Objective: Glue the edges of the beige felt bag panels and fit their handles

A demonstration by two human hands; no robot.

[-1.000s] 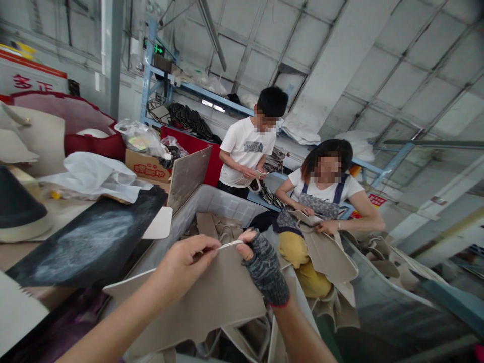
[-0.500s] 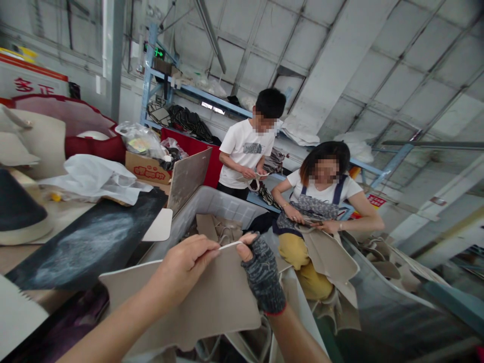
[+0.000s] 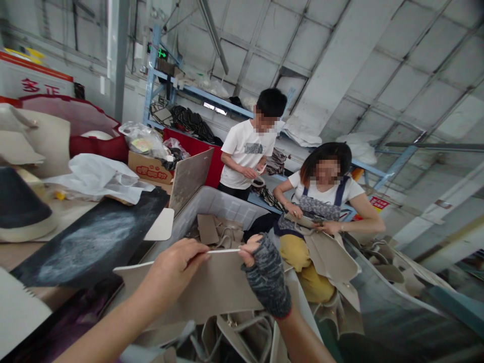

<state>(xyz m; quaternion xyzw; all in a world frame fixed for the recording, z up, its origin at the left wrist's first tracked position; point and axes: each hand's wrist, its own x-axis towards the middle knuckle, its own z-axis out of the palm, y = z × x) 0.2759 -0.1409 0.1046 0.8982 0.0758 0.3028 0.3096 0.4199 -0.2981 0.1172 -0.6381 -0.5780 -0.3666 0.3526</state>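
Observation:
A beige sheet [image 3: 215, 287] with a pale upper edge hangs between my hands. My left hand [image 3: 179, 267], bare, pinches that edge between thumb and fingers. On the other side, my right hand [image 3: 264, 275], in a dark grey fingerless glove with a red cuff, grips the same edge with thumb and fingertips. Below the sheet lie several beige pieces with straps [image 3: 245, 335]. Behind my hands, a grey plastic bin [image 3: 215, 199] holds more beige pieces [image 3: 223, 229].
On the left, a table bears a black board [image 3: 91, 237], white plastic [image 3: 98, 174] and a carton [image 3: 149, 169]. A standing person [image 3: 247, 151] and a seated person [image 3: 325, 201] handle pieces beyond the bin. Another bin [image 3: 401, 302] stands at the right.
My left hand has slid left along the edge, widening the gap between my hands. The sheet's lower edge has risen, showing more of the pieces beneath.

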